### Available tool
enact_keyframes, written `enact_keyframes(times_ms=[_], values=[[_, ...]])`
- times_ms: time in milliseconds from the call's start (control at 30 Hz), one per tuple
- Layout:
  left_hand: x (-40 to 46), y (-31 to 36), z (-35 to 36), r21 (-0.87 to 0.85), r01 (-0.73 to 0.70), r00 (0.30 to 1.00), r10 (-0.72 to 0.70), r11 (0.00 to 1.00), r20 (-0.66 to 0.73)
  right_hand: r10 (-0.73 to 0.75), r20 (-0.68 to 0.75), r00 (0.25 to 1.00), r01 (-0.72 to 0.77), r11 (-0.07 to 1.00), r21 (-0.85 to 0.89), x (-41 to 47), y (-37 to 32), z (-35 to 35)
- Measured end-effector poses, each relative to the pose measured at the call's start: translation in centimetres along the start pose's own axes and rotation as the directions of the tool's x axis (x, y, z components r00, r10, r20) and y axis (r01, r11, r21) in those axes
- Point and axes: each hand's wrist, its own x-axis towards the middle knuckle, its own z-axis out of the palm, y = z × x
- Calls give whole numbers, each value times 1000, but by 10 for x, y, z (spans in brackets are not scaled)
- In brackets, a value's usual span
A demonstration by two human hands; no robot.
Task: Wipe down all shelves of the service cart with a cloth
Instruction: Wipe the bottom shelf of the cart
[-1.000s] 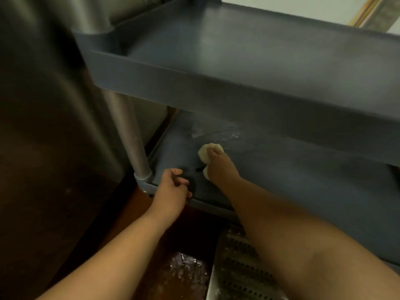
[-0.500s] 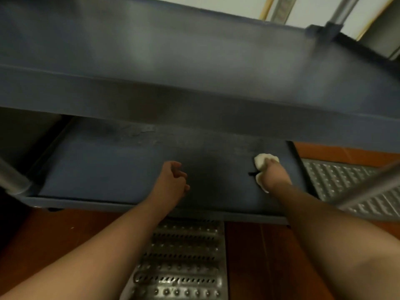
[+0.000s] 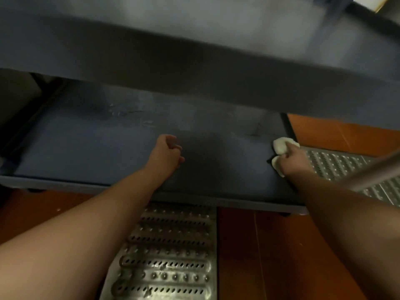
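The right hand [image 3: 295, 159] held a white cloth [image 3: 281, 148] bunched up in its grip, with the fingers curled tight around it. The cloth sat on the lower shelf [image 3: 86, 148] of the cart, right at the shelf's right edge, close to the raised rim there. A small dark mark lay on the shelf just left of the cloth.

The left hand [image 3: 167, 153] hung over the middle of the same shelf. Its fingers were loosely curled and its grip had nothing in it. I could not tell if it touched the shelf.

The two hands were well apart, and the blue shelf between them was bare. To the left of the left hand the shelf ran on a long way to its far left edge. Some pale smears showed near the back.

The upper shelf [image 3: 194, 72] hung low over the back of the lower one, so the room above the hands was tight.

The front rim of the lower shelf ran under both arms. Below it were an orange floor [image 3: 270, 256] and a metal grate [image 3: 168, 256] with holes. A blurry metal pole [image 3: 372, 172] slanted by the right arm.
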Motion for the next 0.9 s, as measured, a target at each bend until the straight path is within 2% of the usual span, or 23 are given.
enact_keyframes(times_ms=[133,200,300,400,633,733,800,900], values=[[8,-7,-30,-19,-36,999,36,999,-29,94,17,995,-94,994,47,22,11,11],[10,-11,-47,-40,-53,998,51,998,-48,115,9,993,-116,992,51,21,-5,17],[5,-17,-70,-70,-51,998,48,996,-40,15,-33,999,-17,999,-40,6,-38,35],[-1,-21,-96,-72,-49,998,47,996,-29,-62,23,998,64,995,-75,-8,-80,66],[-6,-19,-176,-132,-47,987,26,990,-157,-209,124,970,217,975,-55,-57,-212,139],[-13,-21,-214,-121,-60,975,32,991,-220,-278,247,928,295,955,-34,-86,-282,171],[-19,-25,-238,-128,-52,968,19,990,-251,-289,365,885,358,923,-138,-108,-331,194],[-31,-33,-270,-165,-43,955,-8,985,-295,-415,381,826,471,880,-64,-135,-387,242]])
